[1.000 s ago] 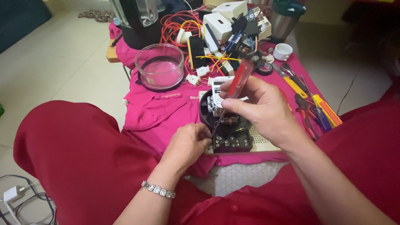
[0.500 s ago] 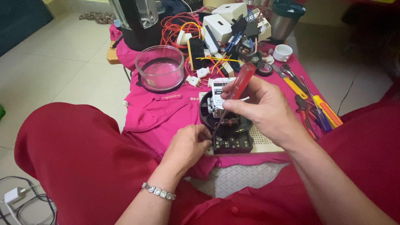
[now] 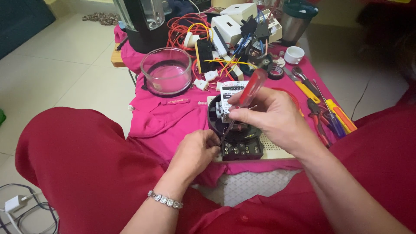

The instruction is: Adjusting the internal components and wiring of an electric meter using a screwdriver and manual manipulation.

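The right hand (image 3: 271, 117) has its fingers wrapped round a red-handled screwdriver (image 3: 248, 97), tip down into a black round device (image 3: 236, 130) that the left hand (image 3: 195, 151) pinches at its near edge. The device sits on a low table under a pink cloth (image 3: 169, 115), among a glass bowl (image 3: 167, 71), tangled wires (image 3: 186, 28) and pliers (image 3: 318, 119). Pale floor tiles (image 3: 65, 73) surround the table.

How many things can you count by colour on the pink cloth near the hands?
Red: 1, the screwdriver in the right hand
Black: 1, the round device the left hand steadies
Clear: 1, the glass bowl
White: 1, the small cup
Total: 4
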